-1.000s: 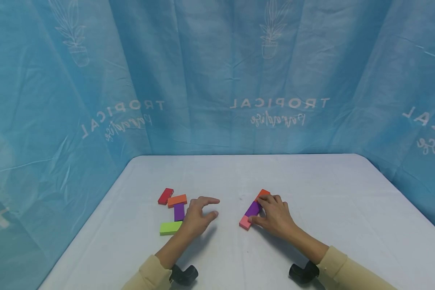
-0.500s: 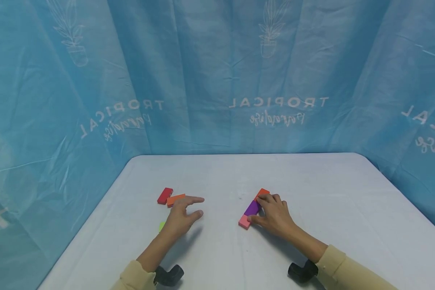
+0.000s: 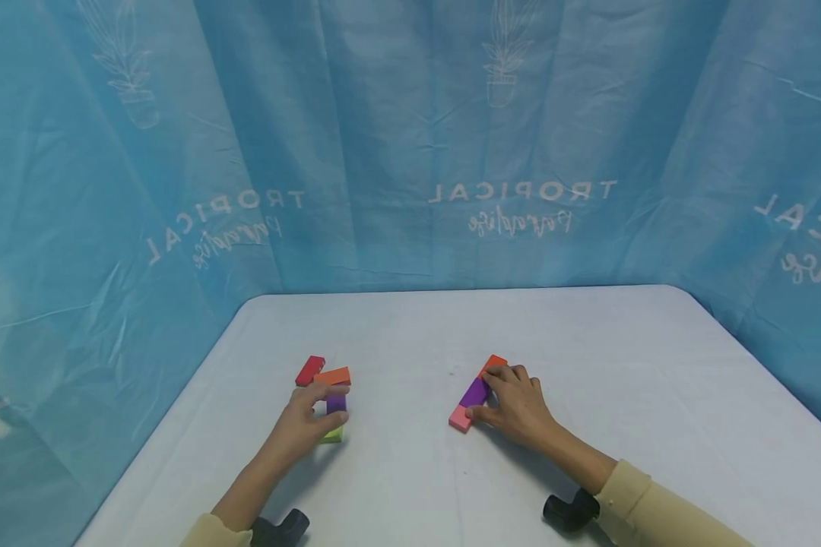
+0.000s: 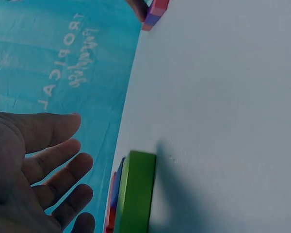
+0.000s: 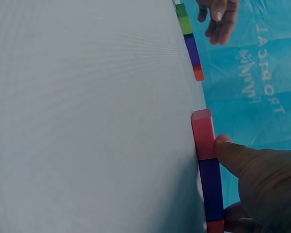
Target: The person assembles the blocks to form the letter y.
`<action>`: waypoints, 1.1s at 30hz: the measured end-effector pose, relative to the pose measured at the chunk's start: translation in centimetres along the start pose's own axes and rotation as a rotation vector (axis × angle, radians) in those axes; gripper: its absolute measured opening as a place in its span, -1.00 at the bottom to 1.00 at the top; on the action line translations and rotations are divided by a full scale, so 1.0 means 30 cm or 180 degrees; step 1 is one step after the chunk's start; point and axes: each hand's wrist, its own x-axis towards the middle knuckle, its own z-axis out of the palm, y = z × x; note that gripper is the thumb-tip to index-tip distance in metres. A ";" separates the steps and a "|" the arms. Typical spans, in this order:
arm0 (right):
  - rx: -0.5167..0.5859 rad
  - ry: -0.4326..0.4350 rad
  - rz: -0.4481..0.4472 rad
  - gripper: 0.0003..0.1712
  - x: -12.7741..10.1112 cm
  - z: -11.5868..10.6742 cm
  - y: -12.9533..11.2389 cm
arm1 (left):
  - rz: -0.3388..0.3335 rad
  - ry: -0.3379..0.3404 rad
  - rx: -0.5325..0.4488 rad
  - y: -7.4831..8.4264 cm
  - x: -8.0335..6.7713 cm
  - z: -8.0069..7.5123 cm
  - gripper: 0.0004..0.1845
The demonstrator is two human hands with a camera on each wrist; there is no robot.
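On the right of the table, an orange block (image 3: 496,360), a purple block (image 3: 474,393) and a pink block (image 3: 460,420) lie end to end in a slanted row. My right hand (image 3: 520,406) rests against the row's right side, thumb on the pink block and fingers near the purple-orange joint. Over the left group hovers my left hand (image 3: 294,429), thumb and fingers spread, nothing held. Below it lie a second purple block (image 3: 336,403), another orange block (image 3: 334,376) and a green block (image 4: 138,194), partly hidden by the hand in the head view.
A red block (image 3: 310,370) lies at the far left of the left group. The white table (image 3: 397,334) is backed by a blue printed curtain (image 3: 383,152). A black wrist device (image 3: 571,513) sits under the right sleeve, with another (image 3: 282,528) under the left.
My left hand has moved left from the middle of the table to over the left group of blocks. My right hand has stayed at the slanted row.
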 end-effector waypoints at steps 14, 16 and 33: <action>0.0035 0.0002 -0.0012 -0.19 -0.002 0.003 0.008 | -0.0183 -0.0222 0.0130 -0.106 -0.005 -0.067 -0.50; 0.0025 0.0004 -0.0015 -0.19 -0.002 0.003 0.008 | -0.0160 -0.0241 0.0189 -0.124 -0.006 -0.071 -0.52; 0.0054 0.0028 0.0030 -0.21 -0.003 0.008 0.006 | -0.0330 -0.0306 0.0338 -0.174 0.005 -0.062 -0.57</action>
